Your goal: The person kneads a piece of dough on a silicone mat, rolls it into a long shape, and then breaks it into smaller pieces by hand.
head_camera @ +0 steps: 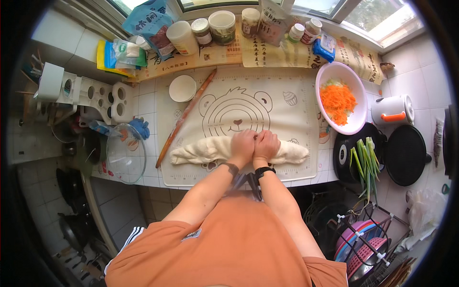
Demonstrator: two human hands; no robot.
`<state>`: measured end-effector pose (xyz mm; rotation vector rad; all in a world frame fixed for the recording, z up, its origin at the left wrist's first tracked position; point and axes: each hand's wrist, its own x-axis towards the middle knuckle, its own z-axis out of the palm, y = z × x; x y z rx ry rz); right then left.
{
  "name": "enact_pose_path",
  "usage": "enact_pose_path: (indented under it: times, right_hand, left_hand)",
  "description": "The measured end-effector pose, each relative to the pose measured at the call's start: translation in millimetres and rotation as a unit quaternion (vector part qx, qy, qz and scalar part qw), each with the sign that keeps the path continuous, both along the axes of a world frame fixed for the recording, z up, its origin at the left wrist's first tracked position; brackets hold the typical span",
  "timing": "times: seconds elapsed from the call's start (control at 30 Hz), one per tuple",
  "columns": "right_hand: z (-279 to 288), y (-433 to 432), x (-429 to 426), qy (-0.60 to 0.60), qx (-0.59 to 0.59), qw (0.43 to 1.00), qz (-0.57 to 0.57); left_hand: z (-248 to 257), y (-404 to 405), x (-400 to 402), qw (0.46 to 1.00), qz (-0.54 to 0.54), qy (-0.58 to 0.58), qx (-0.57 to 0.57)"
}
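Note:
A long, thick roll of pale dough [200,150] lies crosswise near the front edge of a silicone baking mat [294,118] printed with a bear's face. My left hand [243,145] and my right hand [266,144] are side by side over its middle, both with fingers curled down onto the dough. The stretch of dough under them is hidden. Creases and dents run along the left part. Slanting across the mat at left is a wooden rolling pin [186,116], apart from the dough. A round white container [182,88] stands beside the pin.
A pink basin [359,86] of shredded carrot [337,102] stands at right. Below it, spring onions [366,161] lie over a black cooker [340,158]. A clear glass bowl [126,165] sits at the left counter edge. Jars [222,30] and bags line the windowsill.

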<state>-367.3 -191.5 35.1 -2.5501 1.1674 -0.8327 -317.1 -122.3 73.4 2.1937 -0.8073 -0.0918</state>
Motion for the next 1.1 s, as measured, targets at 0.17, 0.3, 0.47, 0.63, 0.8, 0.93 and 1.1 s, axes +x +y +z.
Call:
enact_pose_path:
  times: [0.17, 0.3, 0.47, 0.63, 0.8, 0.93, 1.1]
  right_hand:
    - [-2.5, -14.1, 20.1, 0.018, 0.011, 1.000, -0.020]
    - [4.8, -19.5, 30.1, 0.015, 0.035, 0.999, -0.018]
    - [30.6, -55.7, 22.8, -0.157, 0.447, 0.879, 0.058]
    - [76.8, -108.0, 3.9, -0.041, 0.743, 0.668, 0.022]
    - [28.1, -93.6, -22.2, 0.106, 0.177, 0.974, 0.095]
    - [25.2, -56.8, -68.7, 0.074, 0.031, 0.984, 0.159]
    - [0.4, -33.9, -90.3, 0.022, -0.083, 0.992, 0.092]
  left_hand:
    - [3.6, -9.4, 9.3, 0.993, 0.029, 0.110, -0.028]
    - [-1.3, -17.9, 24.7, 0.992, 0.034, 0.121, 0.030]
    - [-17.2, -8.7, 28.0, 0.996, -0.064, -0.027, 0.061]
    - [-16.5, 28.8, -3.5, 0.948, -0.253, -0.071, 0.179]
    - [21.3, 58.6, -49.0, 0.973, -0.172, -0.153, -0.002]
    - [12.6, 56.4, -52.4, 0.988, -0.120, -0.099, -0.019]
    - [4.7, 3.3, -40.7, 0.993, -0.093, -0.051, 0.044]
